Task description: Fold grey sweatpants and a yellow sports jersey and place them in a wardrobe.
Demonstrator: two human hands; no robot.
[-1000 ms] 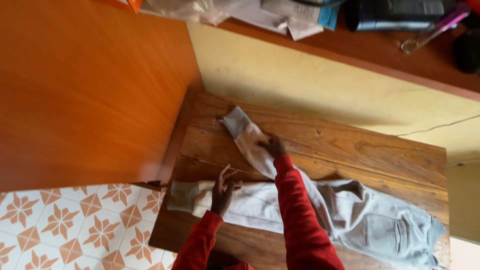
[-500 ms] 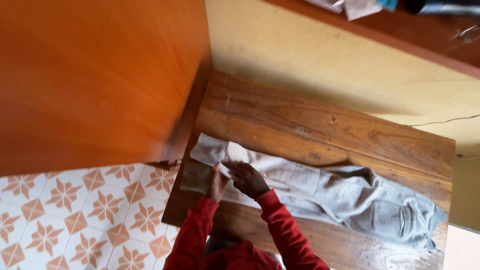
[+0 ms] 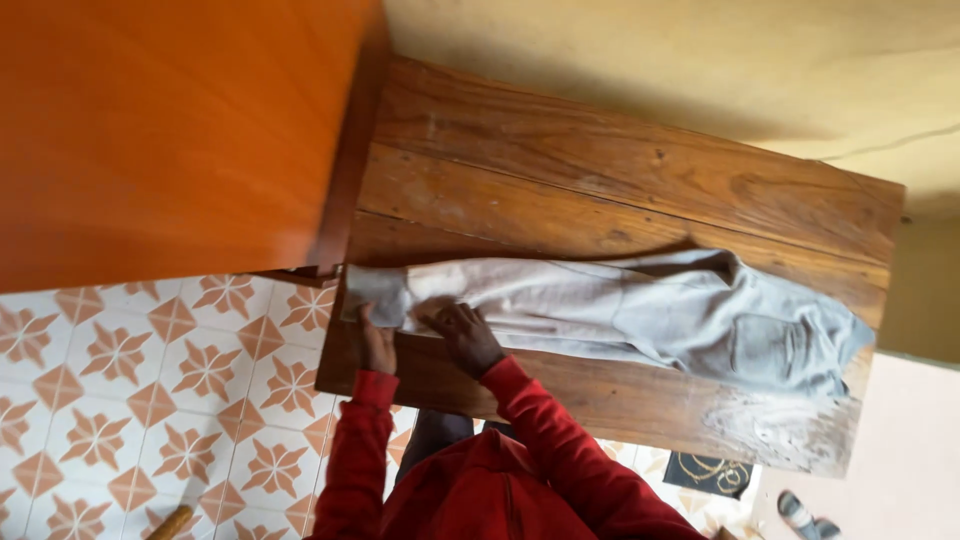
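The pale grey cotton trousers [image 3: 620,310] lay lengthwise across the worn wooden table [image 3: 600,170], waist to your right. Your left hand [image 3: 377,345] and right hand [image 3: 463,335] both pressed flat, unclenched, on the cuff end, left nearer the hem.

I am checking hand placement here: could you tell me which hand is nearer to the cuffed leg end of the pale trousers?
Left. The left hand rests at the cuffed leg end by the table edge; the right hand presses the trouser legs further toward the waist.
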